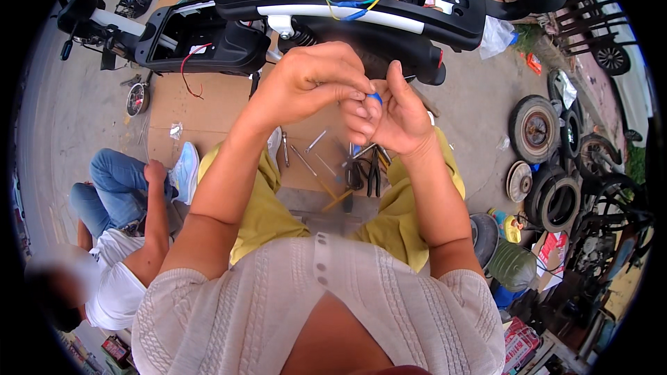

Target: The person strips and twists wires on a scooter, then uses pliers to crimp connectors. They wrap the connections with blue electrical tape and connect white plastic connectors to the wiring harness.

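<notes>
My left hand (313, 76) is closed, thumb and fingertips pinching a small blue piece (375, 97) whose kind I cannot make out. My right hand (397, 114) curls its fingers round the same blue piece, with its thumb raised. Both hands are together in front of an electric scooter (340, 14) with a black body and a white side strip. On top of it, a bundle of coloured wires (354, 0) lies exposed, some joined with blue and green sleeves. Below my hands, pliers (374, 175) and a wrench (285, 149) lie on cardboard (229, 118).
A person (125, 236) in a white shirt and jeans sits at the left. Beyond them stands the scooter's front part (201, 38), a red wire hanging from it. Wheels and tyres (535, 128) are piled at the right, near a green jug (513, 265).
</notes>
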Demonstrator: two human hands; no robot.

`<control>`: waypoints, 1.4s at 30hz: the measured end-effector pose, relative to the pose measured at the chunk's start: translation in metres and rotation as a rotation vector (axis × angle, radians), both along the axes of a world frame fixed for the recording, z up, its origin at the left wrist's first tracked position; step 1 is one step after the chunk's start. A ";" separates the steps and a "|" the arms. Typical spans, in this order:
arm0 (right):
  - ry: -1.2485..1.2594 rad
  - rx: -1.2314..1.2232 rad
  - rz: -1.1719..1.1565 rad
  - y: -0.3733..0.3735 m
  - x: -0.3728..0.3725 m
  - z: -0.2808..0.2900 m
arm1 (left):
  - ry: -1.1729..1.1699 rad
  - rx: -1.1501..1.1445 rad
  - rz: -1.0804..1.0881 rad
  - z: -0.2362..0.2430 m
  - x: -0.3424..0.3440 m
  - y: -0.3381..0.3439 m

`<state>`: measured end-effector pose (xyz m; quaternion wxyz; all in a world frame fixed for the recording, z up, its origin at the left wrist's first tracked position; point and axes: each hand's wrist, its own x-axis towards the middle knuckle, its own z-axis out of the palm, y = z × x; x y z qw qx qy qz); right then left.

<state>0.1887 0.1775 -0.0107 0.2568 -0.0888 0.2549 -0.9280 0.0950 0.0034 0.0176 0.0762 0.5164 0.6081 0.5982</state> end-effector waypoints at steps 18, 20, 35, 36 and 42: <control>0.062 0.170 0.185 0.004 0.003 -0.021 | 0.233 -0.067 0.127 0.008 0.019 0.011; -0.015 0.362 -0.087 -0.002 0.007 -0.014 | 0.230 -0.103 0.111 0.007 0.016 0.007; 0.191 0.879 -0.316 0.018 0.010 -0.005 | -0.617 -0.338 -0.067 0.007 0.005 -0.012; 0.186 0.857 -0.311 0.018 0.010 -0.006 | -0.632 -0.318 -0.108 0.003 0.003 -0.013; 0.229 0.622 -0.383 0.014 0.004 -0.005 | -0.772 0.130 -0.073 -0.014 -0.022 -0.015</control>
